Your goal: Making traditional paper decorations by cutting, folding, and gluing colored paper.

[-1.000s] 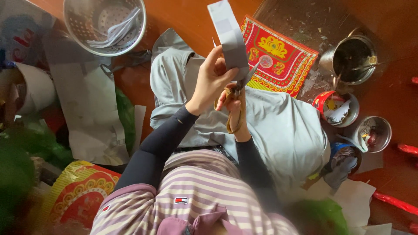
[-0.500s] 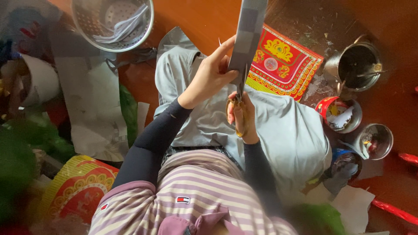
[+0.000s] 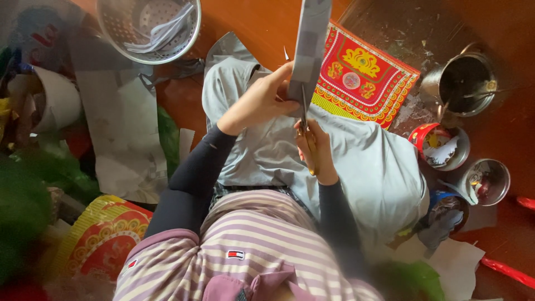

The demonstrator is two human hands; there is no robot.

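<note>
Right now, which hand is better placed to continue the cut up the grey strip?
The right hand, most likely: it holds the scissors, whose blades point up into the grey strip. The left hand is pinching the strip's lower edge to hold it upright.

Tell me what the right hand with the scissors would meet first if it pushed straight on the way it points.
The right hand points its scissors up into the grey paper strip pinched by the left hand; that comes first, as the blades already meet its lower edge.
</note>
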